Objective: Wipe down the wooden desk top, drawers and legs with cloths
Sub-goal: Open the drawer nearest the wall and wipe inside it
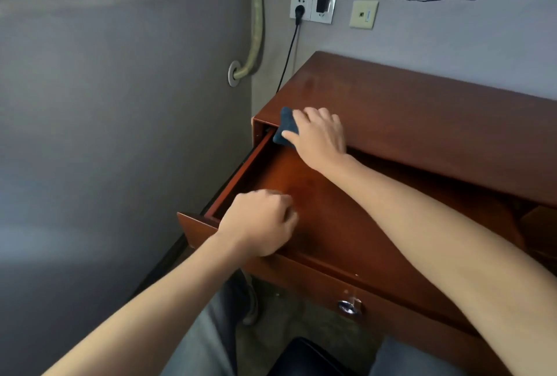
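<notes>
From the head cam, we've got our right hand (319, 134) pinching the dark blue cloth (284, 128) at the desk's (422, 110) front edge while our left hand (259, 221) curls over the open drawer's (316, 209) front, so we'd brace it and wipe toward the corner.

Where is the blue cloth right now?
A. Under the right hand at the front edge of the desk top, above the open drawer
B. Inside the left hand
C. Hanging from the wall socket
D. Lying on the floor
A: the blue cloth sits under the right hand on the front edge of the desk top, just above the open drawer.
</notes>
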`<state>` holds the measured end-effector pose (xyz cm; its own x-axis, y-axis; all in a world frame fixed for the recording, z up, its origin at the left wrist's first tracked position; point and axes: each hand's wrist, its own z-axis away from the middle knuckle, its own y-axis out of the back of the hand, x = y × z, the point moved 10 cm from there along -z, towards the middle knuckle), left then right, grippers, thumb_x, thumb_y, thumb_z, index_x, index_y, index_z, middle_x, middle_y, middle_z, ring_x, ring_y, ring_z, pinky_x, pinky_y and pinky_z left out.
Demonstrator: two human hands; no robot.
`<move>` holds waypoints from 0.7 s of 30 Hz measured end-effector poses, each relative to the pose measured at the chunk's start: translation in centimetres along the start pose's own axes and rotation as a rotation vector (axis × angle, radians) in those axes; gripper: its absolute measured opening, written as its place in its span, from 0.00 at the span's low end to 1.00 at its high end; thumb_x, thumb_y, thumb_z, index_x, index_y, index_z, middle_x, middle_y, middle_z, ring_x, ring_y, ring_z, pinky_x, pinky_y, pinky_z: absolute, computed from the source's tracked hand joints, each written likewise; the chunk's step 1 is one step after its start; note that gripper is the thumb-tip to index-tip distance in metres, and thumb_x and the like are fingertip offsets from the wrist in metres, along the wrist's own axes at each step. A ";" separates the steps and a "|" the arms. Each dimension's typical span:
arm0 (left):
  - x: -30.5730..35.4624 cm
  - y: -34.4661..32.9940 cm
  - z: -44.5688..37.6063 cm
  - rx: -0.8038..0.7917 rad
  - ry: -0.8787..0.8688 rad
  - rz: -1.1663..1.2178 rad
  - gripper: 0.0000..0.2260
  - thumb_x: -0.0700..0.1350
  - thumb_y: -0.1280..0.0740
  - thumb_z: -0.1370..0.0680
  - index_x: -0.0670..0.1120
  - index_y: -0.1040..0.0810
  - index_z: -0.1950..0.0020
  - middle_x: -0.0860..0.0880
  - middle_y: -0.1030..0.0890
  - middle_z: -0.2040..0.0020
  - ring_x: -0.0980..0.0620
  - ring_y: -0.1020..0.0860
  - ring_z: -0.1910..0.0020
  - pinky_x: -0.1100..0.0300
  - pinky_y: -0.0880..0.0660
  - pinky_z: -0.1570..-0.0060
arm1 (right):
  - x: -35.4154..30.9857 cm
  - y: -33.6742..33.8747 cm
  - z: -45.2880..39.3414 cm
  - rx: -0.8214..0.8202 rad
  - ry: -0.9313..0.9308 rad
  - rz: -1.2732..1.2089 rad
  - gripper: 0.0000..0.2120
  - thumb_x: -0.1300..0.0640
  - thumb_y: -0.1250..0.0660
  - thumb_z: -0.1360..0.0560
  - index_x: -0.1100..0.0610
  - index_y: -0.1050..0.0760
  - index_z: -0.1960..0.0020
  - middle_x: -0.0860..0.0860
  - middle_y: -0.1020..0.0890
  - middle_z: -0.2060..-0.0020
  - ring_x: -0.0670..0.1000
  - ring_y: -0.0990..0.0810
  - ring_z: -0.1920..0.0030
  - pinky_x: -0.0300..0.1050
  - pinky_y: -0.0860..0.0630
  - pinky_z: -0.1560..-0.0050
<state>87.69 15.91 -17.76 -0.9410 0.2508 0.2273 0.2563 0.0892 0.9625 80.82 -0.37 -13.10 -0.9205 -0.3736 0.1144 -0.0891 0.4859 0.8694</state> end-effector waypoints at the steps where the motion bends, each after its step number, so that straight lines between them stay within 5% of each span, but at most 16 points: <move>1: -0.3 -0.6 -0.4 -0.030 0.017 0.011 0.14 0.55 0.45 0.20 0.51 0.27 0.60 0.53 0.24 0.60 0.49 0.23 0.60 0.54 0.25 0.60 | -0.5 -2.2 -1.0 -0.027 0.031 0.067 0.29 0.36 0.38 0.20 0.56 0.30 0.29 0.54 0.23 0.37 0.58 0.25 0.38 0.54 0.31 0.37; 5: -1.6 -1.0 -1.0 -0.015 0.070 0.017 0.15 0.53 0.45 0.19 0.50 0.34 0.63 0.53 0.26 0.61 0.50 0.27 0.61 0.55 0.34 0.63 | -2.3 -7.0 -3.3 -0.064 0.057 0.098 0.31 0.46 0.28 0.25 0.66 0.30 0.31 0.60 0.22 0.40 0.62 0.23 0.40 0.55 0.28 0.34; 9: -0.8 -1.6 -2.6 -0.058 0.040 -0.020 0.14 0.52 0.44 0.18 0.51 0.33 0.63 0.53 0.26 0.62 0.53 0.28 0.64 0.58 0.37 0.67 | -4.7 -7.1 -5.0 -0.013 0.171 0.186 0.19 0.62 0.45 0.22 0.68 0.24 0.36 0.64 0.18 0.44 0.63 0.18 0.43 0.55 0.22 0.38; 16: -2.1 -2.3 -4.7 -0.141 0.106 -0.017 0.14 0.52 0.43 0.17 0.51 0.28 0.62 0.53 0.24 0.62 0.53 0.25 0.63 0.54 0.27 0.64 | -3.0 -8.2 -3.8 -0.061 0.280 0.259 0.21 0.63 0.47 0.23 0.68 0.21 0.37 0.65 0.16 0.44 0.61 0.15 0.43 0.52 0.19 0.41; 21: -1.5 -2.7 -4.4 -0.136 0.074 -0.137 0.14 0.55 0.47 0.18 0.51 0.27 0.56 0.55 0.23 0.56 0.49 0.22 0.54 0.53 0.26 0.57 | 4.7 -5.7 2.1 0.061 0.338 0.314 0.21 0.62 0.39 0.23 0.68 0.25 0.32 0.63 0.19 0.37 0.58 0.18 0.36 0.49 0.23 0.33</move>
<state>87.41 11.08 -20.09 -0.9800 0.1730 0.0980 0.0968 -0.0149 0.9952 76.15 -3.24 -18.51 -0.7320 -0.4326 0.5264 0.1425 0.6583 0.7392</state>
